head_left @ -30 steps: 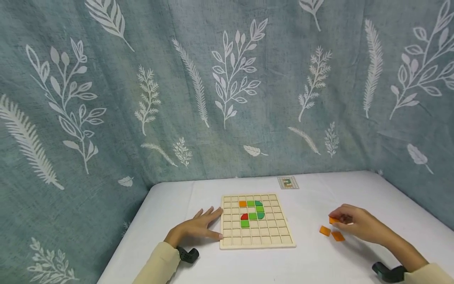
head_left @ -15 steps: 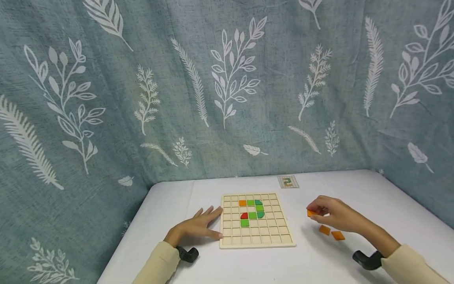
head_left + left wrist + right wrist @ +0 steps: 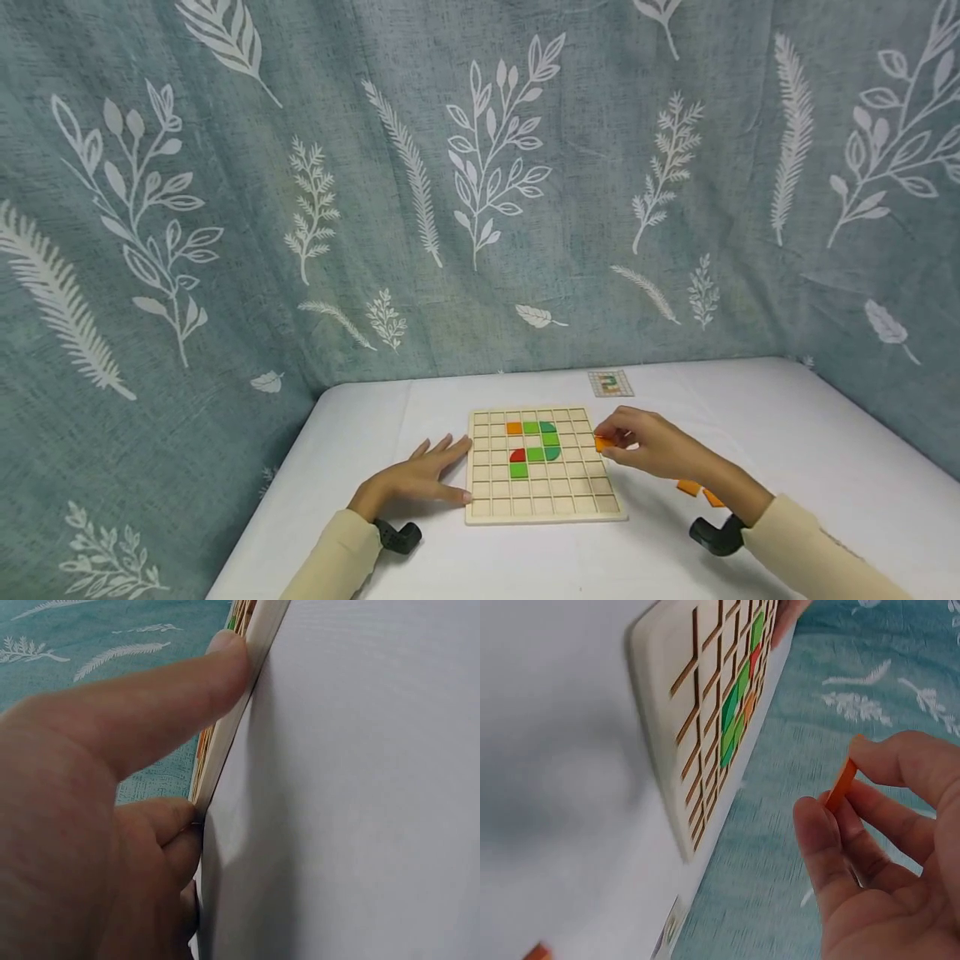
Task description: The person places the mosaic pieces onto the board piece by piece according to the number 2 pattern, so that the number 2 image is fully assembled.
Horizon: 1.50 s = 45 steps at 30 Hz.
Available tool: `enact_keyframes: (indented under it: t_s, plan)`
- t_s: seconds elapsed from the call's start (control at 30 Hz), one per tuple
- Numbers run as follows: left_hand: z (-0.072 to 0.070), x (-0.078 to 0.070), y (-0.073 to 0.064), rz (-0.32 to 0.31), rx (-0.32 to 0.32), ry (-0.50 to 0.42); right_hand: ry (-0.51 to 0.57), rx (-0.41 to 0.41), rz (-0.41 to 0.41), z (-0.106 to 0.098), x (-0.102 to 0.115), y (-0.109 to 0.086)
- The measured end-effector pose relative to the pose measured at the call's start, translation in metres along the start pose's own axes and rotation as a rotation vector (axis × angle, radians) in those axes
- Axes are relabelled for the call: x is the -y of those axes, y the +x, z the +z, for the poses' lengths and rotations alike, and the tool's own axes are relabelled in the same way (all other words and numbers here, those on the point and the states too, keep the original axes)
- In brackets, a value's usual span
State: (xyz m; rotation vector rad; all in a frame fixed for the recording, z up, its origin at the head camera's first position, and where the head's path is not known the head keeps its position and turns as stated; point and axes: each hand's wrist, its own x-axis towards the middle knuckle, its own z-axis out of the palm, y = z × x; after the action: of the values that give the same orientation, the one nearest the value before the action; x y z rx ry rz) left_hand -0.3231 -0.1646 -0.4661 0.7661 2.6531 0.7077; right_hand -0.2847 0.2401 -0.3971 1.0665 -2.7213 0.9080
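Observation:
A pale wooden grid board point(image 3: 492, 492) lies on the table, with green, orange and red tiles set in some of its squares. My left hand point(image 3: 417, 482) rests at the board's left side, fingers spread; thumb and fingertips touch its edge, as the left wrist view also shows. My right hand point(image 3: 652, 443) pinches an orange tile point(image 3: 843, 783) between thumb and fingers. In the head view that hand overlaps the board's right edge. A red quarter-round tile point(image 3: 517, 456) sits in the board above a green square tile point(image 3: 519, 470).
Two loose orange tiles point(image 3: 688, 487) lie on the white tablecloth under the right forearm, partly hidden by it. Behind the board, to the right, lies a small pattern card point(image 3: 611, 383). A leaf-printed curtain point(image 3: 450, 333) stands along the table's back.
My right hand has lifted the orange tile from beside the two loose ones and carried it left to the board's right edge. The left hand stays where it was.

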Motion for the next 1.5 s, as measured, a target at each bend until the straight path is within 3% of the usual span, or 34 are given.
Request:
enact_keyframes:
  t_s: [0.37,0.63,1.03,1.27,1.5]
  plan:
    - [-0.004,0.003,0.001,0.015,-0.018,0.023,0.049,0.033,-0.059,0.024,0.014,0.033]
    - [0.004,0.004,0.002,0.022,-0.009,0.006,0.086,0.042,-0.072,0.046,0.021,0.04]
    - [0.001,0.003,0.0,0.038,-0.009,0.008,0.051,0.044,-0.08,0.065,0.033,0.054]
    - [0.004,0.003,-0.002,0.021,0.007,0.017,0.106,0.064,-0.075,0.083,0.035,0.058]
    - [-0.002,0.001,-0.003,0.018,-0.002,-0.002,0.087,0.046,-0.072,0.092,0.037,0.067]
